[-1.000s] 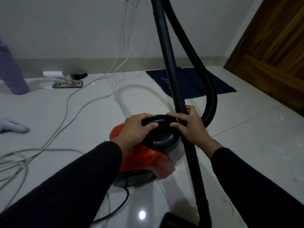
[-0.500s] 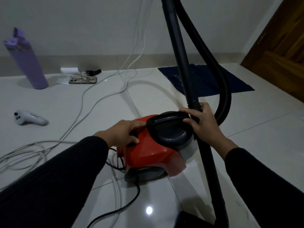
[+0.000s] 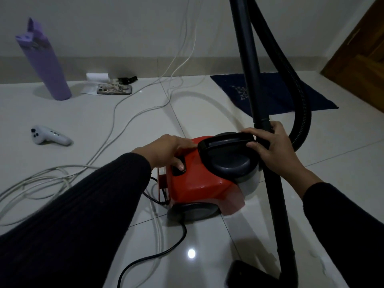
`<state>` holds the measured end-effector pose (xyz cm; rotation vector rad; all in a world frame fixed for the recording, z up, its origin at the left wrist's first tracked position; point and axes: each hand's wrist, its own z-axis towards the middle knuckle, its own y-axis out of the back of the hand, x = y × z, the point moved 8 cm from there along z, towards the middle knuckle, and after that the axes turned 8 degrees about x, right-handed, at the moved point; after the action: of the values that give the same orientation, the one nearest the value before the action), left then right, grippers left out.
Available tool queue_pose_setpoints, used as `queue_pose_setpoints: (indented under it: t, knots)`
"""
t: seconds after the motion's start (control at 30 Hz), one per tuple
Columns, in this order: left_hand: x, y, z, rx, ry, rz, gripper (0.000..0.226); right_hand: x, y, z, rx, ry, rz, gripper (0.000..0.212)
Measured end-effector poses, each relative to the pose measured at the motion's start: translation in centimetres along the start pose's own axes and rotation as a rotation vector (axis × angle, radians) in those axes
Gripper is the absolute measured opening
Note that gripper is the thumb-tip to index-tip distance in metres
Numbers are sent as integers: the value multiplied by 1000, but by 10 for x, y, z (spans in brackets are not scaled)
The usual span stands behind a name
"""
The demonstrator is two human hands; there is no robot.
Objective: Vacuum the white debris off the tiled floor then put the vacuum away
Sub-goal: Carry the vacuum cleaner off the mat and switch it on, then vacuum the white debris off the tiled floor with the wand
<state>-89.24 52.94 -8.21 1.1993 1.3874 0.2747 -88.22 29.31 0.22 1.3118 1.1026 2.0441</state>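
Left hand (image 3: pixel 166 151) thumb presses vacuum (image 3: pixel 199 181) button; right hand (image 3: pixel 272 146) grips handle (image 3: pixel 226 142), palm hidden.

My left hand (image 3: pixel 166 150) rests on the vacuum (image 3: pixel 199 179), my right hand (image 3: pixel 272 148) at its right side against the wand (image 3: pixel 255 96). Left of the vacuum lie cables (image 3: pixel 108 138) and a controller (image 3: pixel 49 136); behind it, a mat (image 3: pixel 276 92); far left behind, a bottle (image 3: pixel 45 63) and a phone (image 3: pixel 114 89).
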Motion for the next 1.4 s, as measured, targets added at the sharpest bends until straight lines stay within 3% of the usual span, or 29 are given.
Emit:
queue_pose_setpoints:
  t: [0.23,0.47,0.53,0.6,0.67,0.73,0.8,0.87,0.97,1.03,1.2,1.27,1.33,1.4]
  knots:
    - [-4,-2,10,51,13,164,88,-2,-1,0,14,-1,-14,40]
    - [-8,-3,12,54,49,151,87,-5,1,1,37,13,-26,39]
    - [-13,-1,12,94,58,222,85,-7,2,1,49,14,-24,47]
    - [-22,5,11,120,49,304,76,-10,1,-1,79,4,-14,68]
    - [-47,26,7,17,-33,352,61,-12,1,-5,102,-11,-13,91]
    - [-89,58,1,-243,-223,497,56,-13,3,-11,94,-36,8,101]
    - [-133,82,-1,-471,-397,740,66,-15,4,-16,88,-74,23,103]
    - [-167,102,11,-537,-430,905,81,-17,5,-21,85,-106,14,101]
    - [-193,127,38,-457,-302,1112,102,-20,12,-28,63,-156,32,96]
    - [-196,140,54,-372,-191,1217,104,-22,20,-34,41,-192,72,93]
    - [-226,156,71,-257,-218,1443,66,-33,42,-44,36,-293,155,85]
    - [-246,151,74,-130,-308,1561,60,-37,55,-49,2,-366,145,72]
    - [-267,144,72,13,-401,1614,55,-39,75,-61,-154,-513,39,60]
    - [-287,138,68,111,-453,1645,52,-35,99,-84,-414,-759,126,60]
